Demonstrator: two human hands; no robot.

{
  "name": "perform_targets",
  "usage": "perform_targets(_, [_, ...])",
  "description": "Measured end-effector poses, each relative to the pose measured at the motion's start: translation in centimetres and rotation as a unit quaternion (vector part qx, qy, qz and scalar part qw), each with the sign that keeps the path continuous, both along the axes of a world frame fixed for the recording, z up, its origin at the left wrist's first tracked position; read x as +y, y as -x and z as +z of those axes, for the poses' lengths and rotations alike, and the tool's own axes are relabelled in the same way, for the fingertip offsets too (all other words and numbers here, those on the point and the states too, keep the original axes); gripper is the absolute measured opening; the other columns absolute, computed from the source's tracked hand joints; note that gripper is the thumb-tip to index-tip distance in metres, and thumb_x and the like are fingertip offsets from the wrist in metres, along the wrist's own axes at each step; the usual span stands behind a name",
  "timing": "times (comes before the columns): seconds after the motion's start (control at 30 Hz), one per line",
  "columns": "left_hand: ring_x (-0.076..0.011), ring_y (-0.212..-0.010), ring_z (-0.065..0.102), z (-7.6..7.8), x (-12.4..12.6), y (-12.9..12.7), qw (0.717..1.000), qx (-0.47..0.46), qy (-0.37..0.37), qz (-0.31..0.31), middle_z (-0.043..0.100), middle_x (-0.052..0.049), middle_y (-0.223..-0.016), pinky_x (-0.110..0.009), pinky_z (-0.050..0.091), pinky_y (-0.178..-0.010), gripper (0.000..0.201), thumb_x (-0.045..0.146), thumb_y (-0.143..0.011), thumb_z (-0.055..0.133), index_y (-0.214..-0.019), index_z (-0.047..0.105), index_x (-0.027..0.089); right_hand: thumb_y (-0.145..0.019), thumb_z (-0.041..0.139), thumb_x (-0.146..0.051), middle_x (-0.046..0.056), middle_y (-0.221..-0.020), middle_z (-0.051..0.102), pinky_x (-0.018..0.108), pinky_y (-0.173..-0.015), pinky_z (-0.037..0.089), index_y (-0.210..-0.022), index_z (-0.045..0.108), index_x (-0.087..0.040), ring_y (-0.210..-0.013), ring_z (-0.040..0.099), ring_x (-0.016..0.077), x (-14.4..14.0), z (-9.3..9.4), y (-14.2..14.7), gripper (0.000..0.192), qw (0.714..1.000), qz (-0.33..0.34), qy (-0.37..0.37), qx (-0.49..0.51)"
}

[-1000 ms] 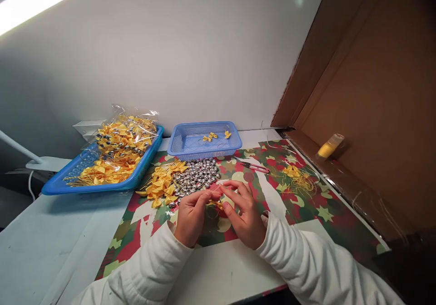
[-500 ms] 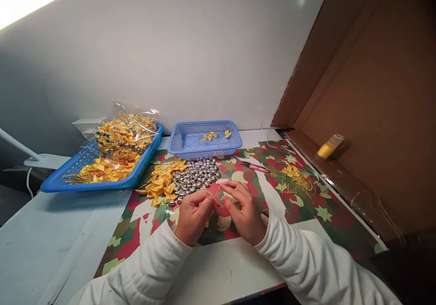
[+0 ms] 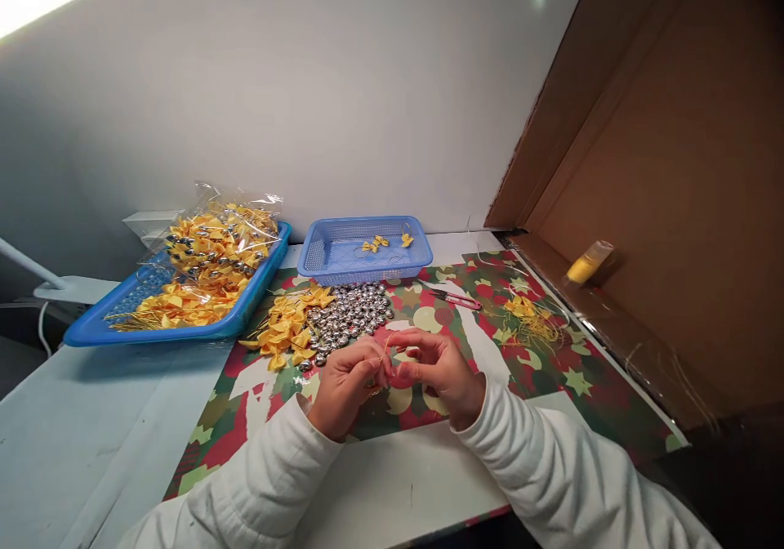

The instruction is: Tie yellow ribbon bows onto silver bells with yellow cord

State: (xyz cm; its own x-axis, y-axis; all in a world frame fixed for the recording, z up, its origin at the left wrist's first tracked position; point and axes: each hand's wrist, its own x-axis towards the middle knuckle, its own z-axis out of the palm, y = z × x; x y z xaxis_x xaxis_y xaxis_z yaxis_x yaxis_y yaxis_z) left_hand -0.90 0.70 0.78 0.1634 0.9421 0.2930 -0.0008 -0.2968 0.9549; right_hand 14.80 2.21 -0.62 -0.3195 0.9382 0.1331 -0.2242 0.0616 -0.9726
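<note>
Both hands meet low over the patterned sheet, at the near middle of the table. Left hand is curled, fingertips pinched on a thin yellow thread; there is something small at the pinch, too small to tell whether it is a bow or a bell. Right hand is also pinched on the same thread, thumb and forefinger together, other fingers loosely bent. The thread runs between the two pinches, just above the sheet.

Just beyond the hands: a pile of silver bells, touching a pile of yellow bows to its left. Far middle: small blue basket with a few finished bows inside. Far left: blue tray with a plastic bag of bows. Red snips lie right of the bells; a tangle of yellow scraps sits further right. A spool lies on the cardboard ledge at right.

Risks, as a judgement:
- The thread is fine and the grip is fingertip-only, so a slip likely drops the piece onto the busy pattern, where it is hard to spot.
- The bells are round and loose, close to the left wrist. A sleeve nudge could scatter them.
- The bows touch the bells, so the piles could mix.
</note>
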Motion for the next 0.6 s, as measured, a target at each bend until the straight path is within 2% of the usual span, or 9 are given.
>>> perform_targets(0.07, [-0.0182, -0.064, 0.054, 0.0, 0.0, 0.0, 1.000, -0.004, 0.000, -0.013, 0.062, -0.004, -0.059, -0.032, 0.045, -0.071, 0.035, 0.027, -0.080, 0.048, -0.048, 0.058, 0.020, -0.059, 0.082, -0.041, 0.006, -0.096, 0.068, 0.034, -0.078, 0.052, -0.083, 0.075, -0.023, -0.094, 0.063, 0.0207, 0.1, 0.0, 0.1, 0.031, 0.998, 0.024, 0.024, 0.051])
perform_targets(0.17, [-0.0196, -0.068, 0.055, 0.1, 0.1, 0.1, 0.999, 0.023, -0.024, -0.033, 0.065, -0.005, -0.062, -0.034, 0.044, -0.077, 0.037, 0.034, -0.084, 0.049, -0.053, 0.064, 0.021, -0.057, 0.083, -0.042, 0.004, -0.089, 0.065, 0.031, -0.076, 0.053, -0.072, 0.074, -0.022, -0.089, 0.062, 0.0179, 0.1, -0.1, 0.5, 0.026, 0.996, 0.004, 0.032, 0.088])
perform_targets(0.3, [-0.0207, -0.074, 0.055, 0.2, 0.0, 0.1, 0.994, 0.084, -0.053, -0.047, 0.067, -0.005, -0.063, -0.034, 0.042, -0.079, 0.037, 0.038, -0.087, 0.048, -0.060, 0.068, 0.022, -0.062, 0.080, -0.044, 0.001, -0.081, 0.062, 0.028, -0.071, 0.052, -0.068, 0.073, -0.023, -0.078, 0.061, 0.0139, 0.0, -0.2, 0.7, 0.023, 0.995, -0.017, 0.020, 0.100])
perform_targets(0.37, [-0.0217, -0.078, 0.056, 0.2, 0.0, 0.2, 0.990, 0.119, -0.052, -0.049, 0.070, -0.006, -0.070, -0.034, 0.042, -0.080, 0.035, 0.040, -0.087, 0.049, -0.065, 0.070, 0.022, -0.066, 0.077, -0.045, 0.001, -0.079, 0.062, 0.029, -0.070, 0.052, -0.066, 0.071, -0.022, -0.076, 0.061, 0.0140, 0.0, -0.1, 0.6, 0.024, 0.997, -0.030, -0.001, 0.066])
perform_targets(0.47, [-0.0228, -0.083, 0.057, 0.0, 0.1, 0.3, 0.990, 0.136, -0.038, -0.027, 0.072, -0.008, -0.083, -0.035, 0.043, -0.080, 0.036, 0.043, -0.087, 0.047, -0.075, 0.072, 0.020, -0.072, 0.073, -0.042, 0.003, -0.080, 0.064, 0.033, -0.078, 0.050, -0.068, 0.071, -0.020, -0.079, 0.061, 0.0159, 0.0, 0.3, 0.2, 0.022, 0.995, -0.064, -0.069, -0.030])
perform_targets(0.6, [-0.0210, -0.077, 0.059, 0.1, 0.2, 0.4, 0.990, 0.132, -0.009, 0.037, 0.071, -0.007, -0.077, -0.032, 0.045, -0.074, 0.034, 0.041, -0.084, 0.050, -0.074, 0.071, 0.018, -0.077, 0.070, -0.028, 0.004, -0.078, 0.067, 0.035, -0.081, 0.047, -0.071, 0.071, -0.020, -0.081, 0.061, 0.0174, -0.1, 0.9, -0.2, 0.010, 0.974, -0.104, -0.157, -0.126])
